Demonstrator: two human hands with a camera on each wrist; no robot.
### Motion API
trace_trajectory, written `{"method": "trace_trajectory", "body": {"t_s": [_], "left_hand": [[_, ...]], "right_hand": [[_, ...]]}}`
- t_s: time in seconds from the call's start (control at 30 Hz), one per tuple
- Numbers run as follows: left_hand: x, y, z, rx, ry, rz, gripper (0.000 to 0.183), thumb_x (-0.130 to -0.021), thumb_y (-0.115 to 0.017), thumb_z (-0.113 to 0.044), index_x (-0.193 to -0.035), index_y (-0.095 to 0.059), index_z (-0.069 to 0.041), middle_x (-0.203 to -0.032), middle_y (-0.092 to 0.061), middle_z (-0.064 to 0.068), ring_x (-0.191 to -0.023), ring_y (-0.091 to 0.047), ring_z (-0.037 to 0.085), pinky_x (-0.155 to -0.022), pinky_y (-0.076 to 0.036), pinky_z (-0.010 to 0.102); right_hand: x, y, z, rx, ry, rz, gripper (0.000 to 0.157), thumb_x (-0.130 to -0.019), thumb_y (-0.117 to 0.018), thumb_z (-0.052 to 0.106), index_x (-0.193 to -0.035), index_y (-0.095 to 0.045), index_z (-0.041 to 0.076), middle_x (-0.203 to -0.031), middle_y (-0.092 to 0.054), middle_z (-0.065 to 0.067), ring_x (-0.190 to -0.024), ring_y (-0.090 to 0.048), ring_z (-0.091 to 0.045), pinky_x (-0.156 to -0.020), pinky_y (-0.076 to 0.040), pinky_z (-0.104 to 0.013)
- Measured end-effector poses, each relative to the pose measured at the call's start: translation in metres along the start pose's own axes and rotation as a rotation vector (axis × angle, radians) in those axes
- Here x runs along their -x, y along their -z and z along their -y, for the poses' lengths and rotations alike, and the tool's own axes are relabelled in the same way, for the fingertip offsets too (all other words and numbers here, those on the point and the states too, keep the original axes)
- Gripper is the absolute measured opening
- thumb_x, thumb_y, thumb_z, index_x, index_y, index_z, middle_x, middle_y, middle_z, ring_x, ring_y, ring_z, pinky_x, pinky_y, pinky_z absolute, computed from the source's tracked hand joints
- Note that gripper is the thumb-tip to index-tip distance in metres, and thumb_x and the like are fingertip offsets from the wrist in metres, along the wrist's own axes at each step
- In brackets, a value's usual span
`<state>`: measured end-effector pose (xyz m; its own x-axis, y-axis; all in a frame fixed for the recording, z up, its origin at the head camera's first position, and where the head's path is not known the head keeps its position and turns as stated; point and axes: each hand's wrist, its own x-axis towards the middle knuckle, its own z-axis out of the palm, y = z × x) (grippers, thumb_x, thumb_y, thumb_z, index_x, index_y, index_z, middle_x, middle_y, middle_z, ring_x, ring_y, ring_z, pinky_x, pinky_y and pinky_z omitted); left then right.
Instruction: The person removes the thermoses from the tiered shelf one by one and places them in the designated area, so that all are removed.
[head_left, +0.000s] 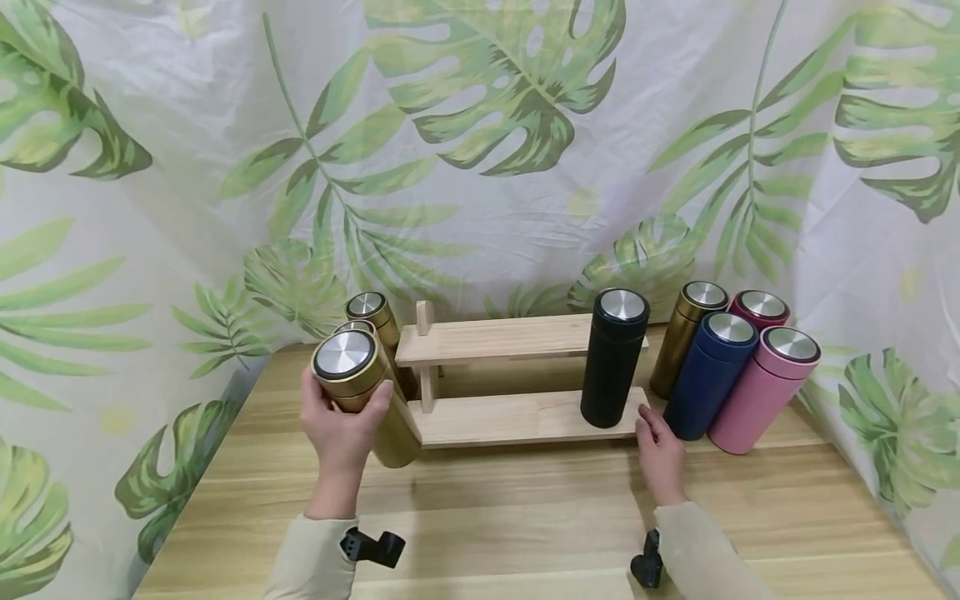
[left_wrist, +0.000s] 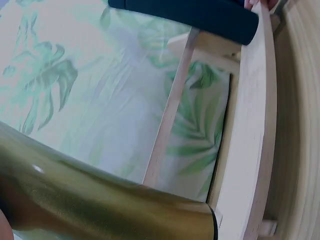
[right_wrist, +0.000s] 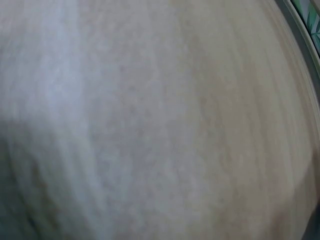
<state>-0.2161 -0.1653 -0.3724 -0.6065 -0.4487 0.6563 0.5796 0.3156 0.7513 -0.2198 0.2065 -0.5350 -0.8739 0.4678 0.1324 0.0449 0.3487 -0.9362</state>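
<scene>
My left hand [head_left: 343, 437] grips a gold thermos bottle [head_left: 397, 433] with a silver lid top, tilted by the left end of the wooden two-tier shelf [head_left: 495, 419]. In the left wrist view the same bottle crosses the lower left, its base close to the lower board; contact cannot be told. A black thermos bottle [head_left: 611, 367] stands on the right part of the lower board. My right hand [head_left: 660, 454] holds the right end of that board between thumb and fingers. The right wrist view shows mostly blurred table top.
More gold bottles [head_left: 382, 321] stand behind the held one, left of the shelf. To the right are another gold bottle [head_left: 686, 342], a blue bottle [head_left: 708, 379], a red bottle [head_left: 761, 307] and a pink bottle [head_left: 761, 396]. A leaf-patterned cloth [head_left: 525, 225] hangs behind the wooden table [head_left: 525, 517].
</scene>
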Motion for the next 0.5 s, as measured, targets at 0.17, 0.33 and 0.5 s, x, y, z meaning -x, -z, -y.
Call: {"method": "trace_trajectory", "body": {"t_s": [0.17, 0.33, 0.5], "left_hand": [[-0.006, 0.008, -0.008, -0.045, -0.039, -0.129, 0.065, -0.054, -0.074, 0.000, -0.113, -0.050, 0.014, -0.102, -0.056, -0.013, -0.095, -0.053, 0.005, -0.085, -0.042, 0.018], [-0.012, 0.016, -0.001, -0.088, -0.008, -0.204, 0.066, -0.056, -0.077, 0.002, -0.117, -0.053, 0.005, -0.107, -0.053, -0.012, -0.100, -0.051, 0.006, -0.091, -0.039, 0.021], [-0.018, 0.028, 0.030, -0.110, 0.096, -0.231, 0.073, -0.058, -0.083, -0.001, -0.124, -0.050, -0.008, -0.116, -0.051, -0.005, -0.107, -0.048, 0.010, -0.092, -0.039, 0.023]], "right_hand": [[-0.001, 0.000, 0.000, 0.002, 0.016, -0.012, 0.035, -0.095, -0.051, 0.018, -0.125, -0.057, 0.000, -0.133, -0.051, -0.019, -0.125, -0.046, -0.029, -0.097, -0.038, -0.021], [-0.002, 0.000, -0.001, -0.009, 0.032, -0.017, 0.035, -0.095, -0.052, 0.018, -0.124, -0.058, -0.001, -0.132, -0.051, -0.020, -0.124, -0.046, -0.031, -0.083, -0.028, 0.001], [-0.001, 0.000, -0.002, -0.005, 0.038, -0.013, 0.035, -0.095, -0.052, 0.017, -0.123, -0.058, -0.002, -0.131, -0.052, -0.020, -0.124, -0.046, -0.031, -0.082, -0.027, 0.002]]}}
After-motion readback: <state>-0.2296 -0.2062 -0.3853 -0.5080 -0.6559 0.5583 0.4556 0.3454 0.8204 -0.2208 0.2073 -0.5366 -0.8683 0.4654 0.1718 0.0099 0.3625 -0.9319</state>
